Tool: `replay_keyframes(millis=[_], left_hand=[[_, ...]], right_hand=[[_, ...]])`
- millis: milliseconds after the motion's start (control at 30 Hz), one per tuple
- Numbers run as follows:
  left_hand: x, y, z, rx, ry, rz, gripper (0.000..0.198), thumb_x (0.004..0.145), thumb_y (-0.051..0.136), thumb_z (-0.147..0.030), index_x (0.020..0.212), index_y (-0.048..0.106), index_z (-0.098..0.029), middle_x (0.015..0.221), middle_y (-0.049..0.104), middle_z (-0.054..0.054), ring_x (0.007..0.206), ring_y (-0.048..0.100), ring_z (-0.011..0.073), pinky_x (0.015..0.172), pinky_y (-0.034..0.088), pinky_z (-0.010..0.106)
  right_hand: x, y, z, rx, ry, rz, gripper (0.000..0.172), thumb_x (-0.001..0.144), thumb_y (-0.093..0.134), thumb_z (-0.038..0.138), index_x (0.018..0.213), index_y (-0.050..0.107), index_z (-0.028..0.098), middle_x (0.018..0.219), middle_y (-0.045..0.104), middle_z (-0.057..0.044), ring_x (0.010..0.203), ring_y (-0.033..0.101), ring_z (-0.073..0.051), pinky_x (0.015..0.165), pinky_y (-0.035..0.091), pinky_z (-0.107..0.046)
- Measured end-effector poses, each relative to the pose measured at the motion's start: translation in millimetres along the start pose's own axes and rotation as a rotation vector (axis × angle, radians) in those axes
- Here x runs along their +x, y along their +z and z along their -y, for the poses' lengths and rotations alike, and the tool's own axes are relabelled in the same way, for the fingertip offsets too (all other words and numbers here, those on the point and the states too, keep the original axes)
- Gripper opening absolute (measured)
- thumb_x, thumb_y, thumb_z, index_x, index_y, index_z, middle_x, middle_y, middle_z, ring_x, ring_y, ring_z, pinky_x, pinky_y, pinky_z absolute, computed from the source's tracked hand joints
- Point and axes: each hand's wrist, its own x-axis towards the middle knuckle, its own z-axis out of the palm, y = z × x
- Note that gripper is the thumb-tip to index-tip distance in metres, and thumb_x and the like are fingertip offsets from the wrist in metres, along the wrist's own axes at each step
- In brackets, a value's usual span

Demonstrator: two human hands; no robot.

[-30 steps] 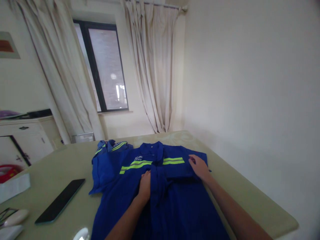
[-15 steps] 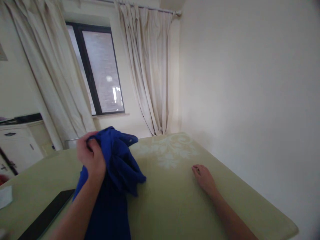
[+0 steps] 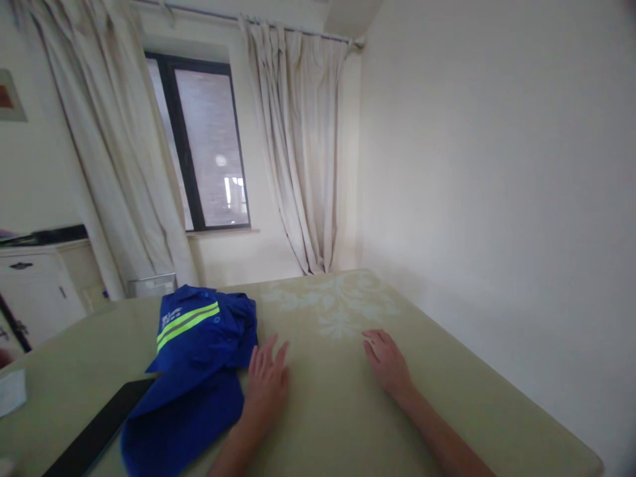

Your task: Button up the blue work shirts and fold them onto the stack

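A blue work shirt with yellow-green reflective stripes lies bunched on the left half of the pale green table. My left hand lies flat on the table with fingers stretched out, right beside the shirt's right edge, holding nothing. My right hand rests palm down on bare table further right, fingers apart, near a faint floral pattern in the tabletop.
A black flat device lies on the table at the lower left, partly under the shirt. A white object sits at the left edge. Behind are a white cabinet, curtains and a window. A wall runs along the right.
One second ago the shirt lay spread under both hands. My left hand then lifted it in a bunch, dropped it on the left and now lies flat. My right hand stayed on the table.
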Motion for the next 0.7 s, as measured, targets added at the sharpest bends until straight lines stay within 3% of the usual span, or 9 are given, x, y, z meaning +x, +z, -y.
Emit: replay_keyframes(millis=[133, 200, 267, 367, 567, 700], left_hand=[[-3.3, 13.6, -46.2, -0.233, 0.196, 0.216, 0.049, 0.096, 0.046, -0.024, 0.145, 0.052, -0.025, 0.15, 0.055, 0.009, 0.142, 0.047, 0.0268, 0.121, 0.033, 0.054], [-8.5, 13.7, -50.5, -0.299, 0.244, 0.321, 0.051, 0.092, 0.049, -0.022, 0.142, 0.057, -0.023, 0.144, 0.061, 0.01, 0.137, 0.052, 0.0271, 0.12, 0.035, 0.052], [-14.8, 11.8, -46.8, -0.328, 0.208, 0.378, 0.054, 0.085, 0.052, -0.019, 0.138, 0.06, -0.019, 0.141, 0.064, 0.013, 0.133, 0.056, 0.0284, 0.117, 0.04, 0.051], [-20.9, 8.1, -41.8, -0.346, 0.178, 0.401, 0.052, 0.084, 0.051, -0.019, 0.135, 0.063, -0.017, 0.137, 0.066, 0.014, 0.128, 0.06, 0.0285, 0.112, 0.047, 0.048], [-20.7, 3.9, -48.2, -0.327, 0.265, 0.362, 0.048, 0.088, 0.048, -0.016, 0.133, 0.065, -0.018, 0.132, 0.07, 0.013, 0.124, 0.063, 0.0281, 0.11, 0.049, 0.048], [-22.2, 4.5, -46.7, -0.334, 0.24, 0.355, 0.048, 0.086, 0.053, -0.017, 0.132, 0.065, -0.018, 0.132, 0.07, 0.013, 0.124, 0.064, 0.0277, 0.109, 0.05, 0.047]], right_hand=[[1.5, 44.0, 84.4, 0.224, -0.093, 0.176, 0.042, 0.101, 0.048, 0.042, 0.136, 0.061, 0.023, 0.138, 0.062, -0.011, 0.13, 0.054, -0.025, 0.113, 0.038, -0.041], [0.0, 63.1, 117.0, 0.308, -0.184, 0.291, 0.043, 0.101, 0.049, 0.042, 0.138, 0.06, 0.024, 0.144, 0.059, -0.009, 0.133, 0.051, -0.024, 0.115, 0.036, -0.04], [-2.1, 74.1, 134.8, 0.351, -0.266, 0.43, 0.037, 0.104, 0.043, 0.039, 0.125, 0.07, 0.024, 0.135, 0.067, -0.007, 0.124, 0.058, -0.023, 0.111, 0.038, -0.037], [-5.2, 75.6, 136.6, 0.387, -0.312, 0.557, 0.043, 0.106, 0.038, 0.04, 0.107, 0.077, 0.023, 0.115, 0.076, -0.006, 0.108, 0.065, -0.021, 0.104, 0.042, -0.034], [-6.4, 62.9, 127.5, 0.449, -0.299, 0.592, 0.046, 0.107, 0.035, 0.046, 0.111, 0.076, 0.024, 0.11, 0.077, -0.006, 0.103, 0.065, -0.02, 0.101, 0.042, -0.033], [-5.6, 62.5, 132.6, 0.461, -0.282, 0.579, 0.045, 0.107, 0.036, 0.045, 0.108, 0.076, 0.023, 0.107, 0.077, -0.006, 0.103, 0.065, -0.02, 0.1, 0.042, -0.033]])
